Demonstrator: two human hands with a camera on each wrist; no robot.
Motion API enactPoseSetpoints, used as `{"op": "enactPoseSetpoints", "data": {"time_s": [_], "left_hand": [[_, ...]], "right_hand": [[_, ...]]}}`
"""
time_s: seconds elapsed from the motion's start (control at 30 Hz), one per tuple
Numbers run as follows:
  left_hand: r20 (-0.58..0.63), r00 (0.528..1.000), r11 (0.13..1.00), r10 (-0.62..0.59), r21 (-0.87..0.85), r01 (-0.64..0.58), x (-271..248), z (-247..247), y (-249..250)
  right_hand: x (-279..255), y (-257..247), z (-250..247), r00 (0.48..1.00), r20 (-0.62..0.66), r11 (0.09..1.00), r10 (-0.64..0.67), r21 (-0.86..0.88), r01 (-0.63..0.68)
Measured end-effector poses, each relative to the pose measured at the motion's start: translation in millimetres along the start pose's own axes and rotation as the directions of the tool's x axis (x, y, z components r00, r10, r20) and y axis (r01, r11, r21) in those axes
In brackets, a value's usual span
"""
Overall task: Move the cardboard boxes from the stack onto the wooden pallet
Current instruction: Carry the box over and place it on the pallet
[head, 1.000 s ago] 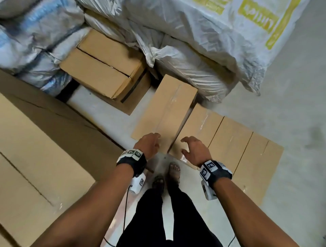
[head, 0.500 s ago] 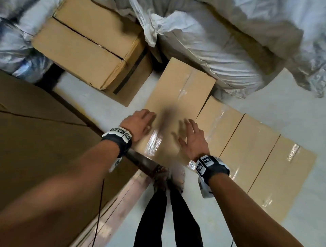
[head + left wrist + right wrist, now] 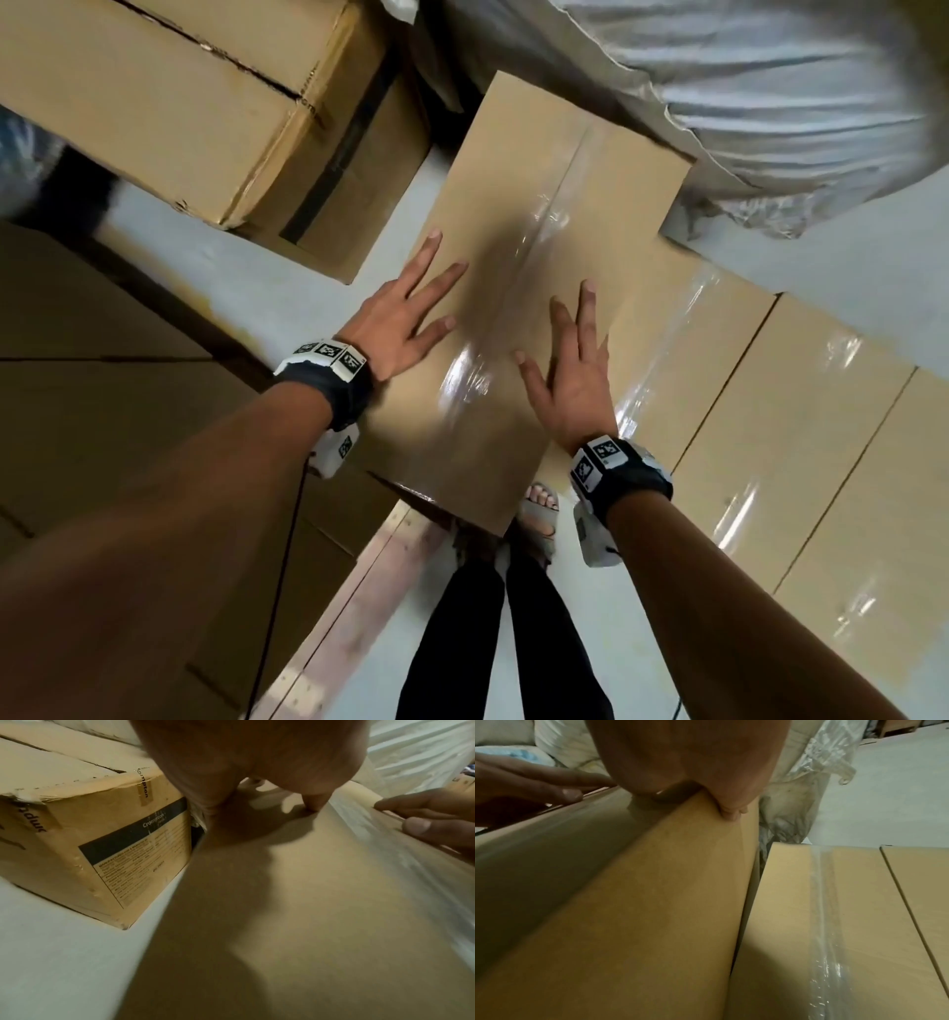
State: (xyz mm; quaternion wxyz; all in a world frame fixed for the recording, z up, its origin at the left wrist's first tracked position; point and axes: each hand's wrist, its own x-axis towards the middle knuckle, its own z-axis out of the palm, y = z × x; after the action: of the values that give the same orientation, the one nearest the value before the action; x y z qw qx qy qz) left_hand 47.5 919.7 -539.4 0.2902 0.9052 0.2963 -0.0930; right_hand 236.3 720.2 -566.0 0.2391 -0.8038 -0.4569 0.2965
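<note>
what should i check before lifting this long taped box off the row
1. Left hand on the long taped box: ok, fingers spread flat on its top near the left edge.
2. Right hand on it: ok, fingers flat on top beside the clear tape strip.
3. Secure grip under or around an edge: not ok, both hands only rest on top.
4. Clearance on the right: not ok, it lies tight against the neighbouring box.
5. Far end free: cannot tell, it runs up to the white sacks.
6. Feet clear: not ok, a sandalled foot shows just below the near end.
</note>
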Motion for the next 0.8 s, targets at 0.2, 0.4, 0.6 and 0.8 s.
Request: {"op": "enactPoseSetpoints", "data": {"time_s": [0.2,0.4,0.6,0.8], "left_hand": [[0.033,0.997,0.990,-0.075,-0.113,0.079,-31.6,7.1,26.0],[0.040,0.997,0.995,-0.072,-0.066,0.075,-51.3,39.3,56.1],[-0.071,0.993,0.992,-0.098,-0.087,0.092,-32.5,61.0,64.3],[-0.169,0.982,0.989,-0.083,-0.135,0.060,-29.2,68.4,58.5]], "right_hand": [[-12.8,7.6,-29.9,0.998,-0.010,0.998,-0.067,0.010,0.067],[-22.8,33.7,-56.9,0.985,0.163,0.981,-0.054,-0.174,0.083],[-0.1,56.1,-53.1,0.965,0.204,0.947,-0.165,-0.241,0.213],[-4.9,55.0,-51.5,0.969,0.081,0.963,-0.234,-0.117,0.242]]}}
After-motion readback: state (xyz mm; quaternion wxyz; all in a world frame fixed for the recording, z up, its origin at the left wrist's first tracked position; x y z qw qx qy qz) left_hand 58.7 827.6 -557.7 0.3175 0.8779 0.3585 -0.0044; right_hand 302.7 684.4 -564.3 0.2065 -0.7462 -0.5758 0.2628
